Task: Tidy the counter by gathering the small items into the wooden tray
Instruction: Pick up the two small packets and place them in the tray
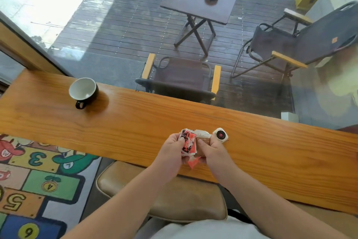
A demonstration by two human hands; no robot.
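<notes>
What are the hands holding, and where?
Both hold crumpled wrappers: left hand pinches the red one's left edge, right hand the pale one's right side.

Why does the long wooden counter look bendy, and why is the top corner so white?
Head view: the wide-angle lens bows the long orange-brown wooden counter, so its straight edges curve. Head view: sunlight washes out the top left to bare white. Head view: the black cup with a white inside casts a soft shadow to its right. Head view: the crumpled red and white wrappers in both hands look slightly blurred.
</notes>
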